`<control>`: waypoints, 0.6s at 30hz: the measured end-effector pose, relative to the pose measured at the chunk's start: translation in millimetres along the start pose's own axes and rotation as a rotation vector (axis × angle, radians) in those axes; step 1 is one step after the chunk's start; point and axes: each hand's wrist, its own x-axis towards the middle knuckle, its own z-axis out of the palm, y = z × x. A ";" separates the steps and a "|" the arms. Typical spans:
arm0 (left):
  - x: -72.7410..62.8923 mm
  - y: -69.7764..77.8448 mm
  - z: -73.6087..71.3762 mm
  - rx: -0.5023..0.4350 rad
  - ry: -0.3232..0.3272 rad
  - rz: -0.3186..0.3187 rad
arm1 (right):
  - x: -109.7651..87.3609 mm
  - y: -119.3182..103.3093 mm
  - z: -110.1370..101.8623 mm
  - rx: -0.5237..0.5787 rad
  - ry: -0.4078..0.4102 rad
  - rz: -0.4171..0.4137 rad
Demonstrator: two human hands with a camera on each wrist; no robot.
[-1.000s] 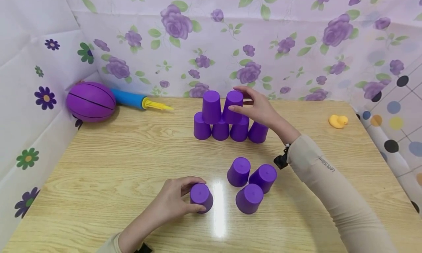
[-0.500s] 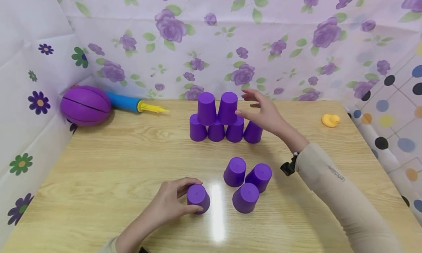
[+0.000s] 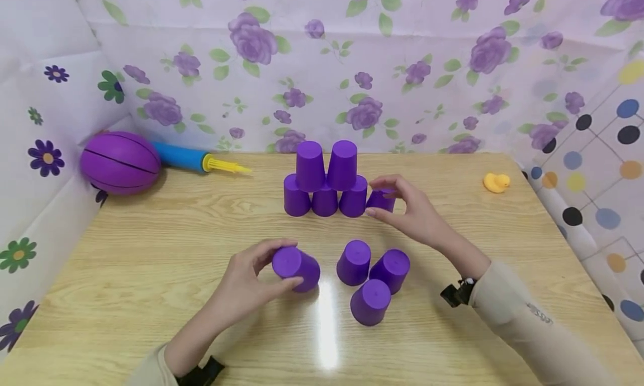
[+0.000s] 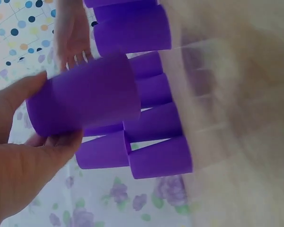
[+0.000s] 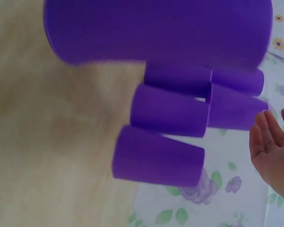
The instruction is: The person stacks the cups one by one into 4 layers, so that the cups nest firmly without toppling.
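Note:
My left hand (image 3: pixel 244 279) grips a purple plastic cup (image 3: pixel 304 271) between thumb and fingers. That cup is upside down, lifted and tilted; the left wrist view shows its side (image 4: pixel 85 97). At the back, several upside-down cups form a row (image 3: pixel 297 198), with two more cups (image 3: pixel 342 166) standing on its left and middle part. My right hand (image 3: pixel 417 213), fingers spread and relaxed, overlaps the rightmost cup (image 3: pixel 380 201) of the row in the head view. The right wrist view shows a gap between those fingertips and the cup (image 5: pixel 158 158).
Three upside-down purple cups (image 3: pixel 371 302) stand close together in front of the row. A purple ball (image 3: pixel 121 163) and a blue pump (image 3: pixel 181 156) with a yellow nozzle lie back left. A yellow rubber duck (image 3: pixel 496 183) sits back right. Flowered cloth (image 3: pixel 201 67) hangs behind the table.
My right hand has left the upper right cup and come down beside the row's rightmost cup. My left hand has raised its cup off the table, tilting it and moving it forward.

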 end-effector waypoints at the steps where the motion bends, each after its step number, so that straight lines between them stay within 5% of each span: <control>1: 4.1 1.4 -0.7 -0.014 0.013 0.022 | -4.1 -0.3 2.7 0.009 -0.014 -0.008; 9: 30.2 17.9 -1.2 -0.103 0.092 0.140 | -29.8 -11.0 19.0 -0.010 -0.179 -0.001; 18: 66.4 54.0 0.4 -0.069 0.190 0.229 | -24.5 -5.7 26.6 -0.132 -0.388 -0.101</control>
